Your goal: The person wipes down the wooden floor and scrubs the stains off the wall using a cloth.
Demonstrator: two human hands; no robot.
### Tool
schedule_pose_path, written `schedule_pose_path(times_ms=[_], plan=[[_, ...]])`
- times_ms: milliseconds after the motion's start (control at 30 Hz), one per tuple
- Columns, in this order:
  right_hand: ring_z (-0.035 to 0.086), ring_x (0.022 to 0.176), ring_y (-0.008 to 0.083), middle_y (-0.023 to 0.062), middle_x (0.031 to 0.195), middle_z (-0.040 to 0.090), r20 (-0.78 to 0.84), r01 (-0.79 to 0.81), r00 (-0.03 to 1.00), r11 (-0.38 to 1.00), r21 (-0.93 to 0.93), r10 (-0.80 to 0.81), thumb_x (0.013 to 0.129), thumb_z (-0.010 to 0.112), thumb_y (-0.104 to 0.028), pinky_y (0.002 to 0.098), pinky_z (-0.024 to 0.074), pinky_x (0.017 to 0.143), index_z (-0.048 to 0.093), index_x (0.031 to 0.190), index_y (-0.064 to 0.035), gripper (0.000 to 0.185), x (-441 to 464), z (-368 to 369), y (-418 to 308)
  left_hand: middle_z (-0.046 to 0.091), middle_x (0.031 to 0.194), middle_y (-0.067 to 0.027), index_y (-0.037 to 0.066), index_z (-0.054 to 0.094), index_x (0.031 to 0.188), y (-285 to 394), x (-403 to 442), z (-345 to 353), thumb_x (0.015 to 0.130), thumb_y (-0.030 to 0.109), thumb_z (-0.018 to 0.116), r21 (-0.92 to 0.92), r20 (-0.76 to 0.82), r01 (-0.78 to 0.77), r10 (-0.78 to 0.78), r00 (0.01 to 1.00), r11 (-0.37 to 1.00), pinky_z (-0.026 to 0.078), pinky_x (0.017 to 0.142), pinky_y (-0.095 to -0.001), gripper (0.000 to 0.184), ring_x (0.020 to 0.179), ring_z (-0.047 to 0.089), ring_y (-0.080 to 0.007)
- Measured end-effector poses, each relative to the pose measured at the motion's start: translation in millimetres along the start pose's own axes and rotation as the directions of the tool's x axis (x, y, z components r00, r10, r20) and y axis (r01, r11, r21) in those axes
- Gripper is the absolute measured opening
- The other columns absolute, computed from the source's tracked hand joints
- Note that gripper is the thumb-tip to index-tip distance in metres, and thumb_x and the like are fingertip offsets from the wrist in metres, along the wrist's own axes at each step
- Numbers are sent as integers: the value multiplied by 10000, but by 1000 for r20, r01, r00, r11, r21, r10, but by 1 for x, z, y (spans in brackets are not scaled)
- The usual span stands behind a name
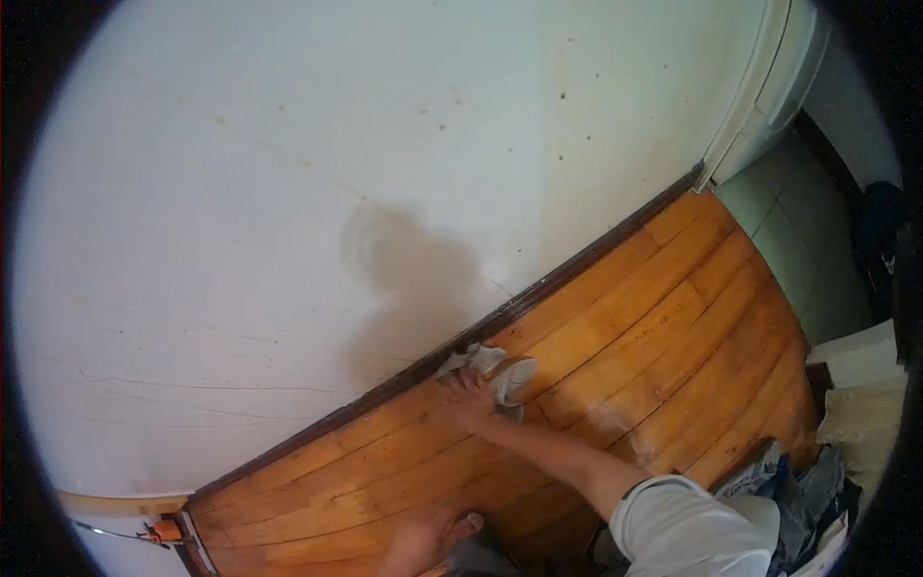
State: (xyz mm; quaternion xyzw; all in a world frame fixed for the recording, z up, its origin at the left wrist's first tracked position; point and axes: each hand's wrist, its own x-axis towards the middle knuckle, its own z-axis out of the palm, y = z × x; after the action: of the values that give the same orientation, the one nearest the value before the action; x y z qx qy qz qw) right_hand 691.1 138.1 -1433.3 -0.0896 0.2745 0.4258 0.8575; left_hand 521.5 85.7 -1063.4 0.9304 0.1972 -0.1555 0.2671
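My right hand (468,396) presses a crumpled grey-white cloth (511,377) against the wooden floor (615,337), right beside the dark baseboard (507,313). Its fingers lie over the near part of the cloth, while loose folds stick out toward the wall and to the right. Low in the picture, my left hand (428,540) is blurred, close to a dark grey piece of fabric (481,558) at the bottom edge. Whether the left fingers hold anything is unclear.
A white wall (288,240) with spots, cracks and a shadow rises along the baseboard. At the lower left is an orange object (165,531) by a door edge. Dark cloth items (808,500) lie at right. Grey-green tiles (788,231) begin beyond the planks.
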Motion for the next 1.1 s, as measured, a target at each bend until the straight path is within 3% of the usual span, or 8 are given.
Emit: schedule_pose_path(times_ms=[67, 167, 333, 500, 600, 633, 767, 1100], plan=[[465, 1105, 299, 106, 1217, 513, 293, 320, 947, 343, -883, -129, 856, 460, -418, 468, 332, 965, 545, 1162, -112, 441, -14, 38, -14, 633, 971, -122, 120, 609, 1144, -3, 8, -4, 814, 194, 661, -40, 39, 12, -10, 999, 999, 491, 769, -427, 342, 928, 594, -321], [511, 1056, 285, 70, 1155, 571, 449, 297, 852, -955, 13, 270, 869, 451, -391, 478, 336, 963, 561, 1165, -133, 407, -51, 91, -65, 631, 1000, -130, 113, 594, 1169, -12, 4, 4, 830, 216, 647, -22, -6, -105, 105, 995, 994, 486, 804, -444, 358, 953, 589, -333], [538, 980, 354, 151, 1067, 588, 808, 77, 589, -995, -67, -9, 830, 518, -354, 499, 420, 885, 584, 1075, -41, 403, -33, 112, -241, 620, 1066, -155, 110, 571, 1190, -20, -1, 3, 856, 220, 620, -69, 165, -16, 27, 986, 997, 486, 840, -438, 355, 973, 587, -342], [496, 1071, 373, 204, 1149, 517, 320, -340, 748, -751, -567, -581, 860, 551, -272, 446, 419, 909, 548, 1162, -2, 406, 4, 164, -361, 627, 1055, -156, 103, 571, 1185, -35, -9, 12, 854, 231, 623, -110, -44, -133, 129, 991, 985, 501, 799, -447, 359, 934, 601, -353], [494, 1097, 374, 245, 1158, 531, 553, 255, 357, -491, -833, -753, 878, 470, -157, 448, 398, 941, 579, 1023, 52, 276, -19, 212, -304, 633, 1019, -167, 91, 571, 1177, -33, -13, 7, 856, 242, 619, -123, -48, -131, 126, 991, 984, 503, 788, -456, 358, 907, 611, -361], [460, 1150, 400, 276, 1224, 481, 591, 268, 508, -538, -800, -627, 889, 470, -129, 443, 365, 988, 536, 1094, 74, 296, -38, 230, -281, 636, 998, -173, 85, 574, 1165, -32, -13, 7, 857, 247, 616, -133, 19, -92, 96, 995, 987, 501, 788, -460, 351, 897, 615, -366], [453, 1093, 444, 265, 1247, 446, 862, 90, 233, -873, -480, -450, 859, 503, -112, 491, 389, 922, 469, 1220, 13, 384, -23, 183, -223, 636, 961, -185, 76, 589, 1117, -31, -16, 10, 858, 254, 613, -53, 148, 5, 3, 989, 999, 500, 779, -467, 316, 901, 618, -369], [535, 931, 316, 150, 1066, 513, 687, 290, 725, -888, -357, -40, 761, 583, -138, 416, 496, 790, 540, 1117, -65, 366, -81, 171, -27, 643, 893, -174, 54, 621, 1028, -4, 11, 4, 900, 300, 571, -127, 152, -70, 89, 984, 989, 503, 762, -439, 281, 876, 610, -363]])
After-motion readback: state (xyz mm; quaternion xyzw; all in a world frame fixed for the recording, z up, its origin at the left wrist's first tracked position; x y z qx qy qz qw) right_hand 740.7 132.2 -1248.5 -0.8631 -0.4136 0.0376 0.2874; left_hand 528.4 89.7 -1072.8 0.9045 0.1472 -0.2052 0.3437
